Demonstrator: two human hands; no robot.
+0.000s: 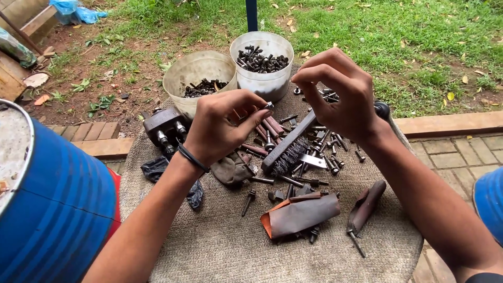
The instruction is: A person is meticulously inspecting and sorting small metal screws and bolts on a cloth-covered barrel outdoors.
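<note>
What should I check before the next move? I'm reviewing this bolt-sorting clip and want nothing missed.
1. Left hand pinches a small bolt at its fingertips: ok.
2. Right hand holds something: cannot tell, its fingers curl toward the bolt.
3. Two white buckets upright, holding dark bolts: ok.
4. Wire brush within reach on the mat: ok.
5. Loose bolts kept in one pile: not ok, scattered.
</note>
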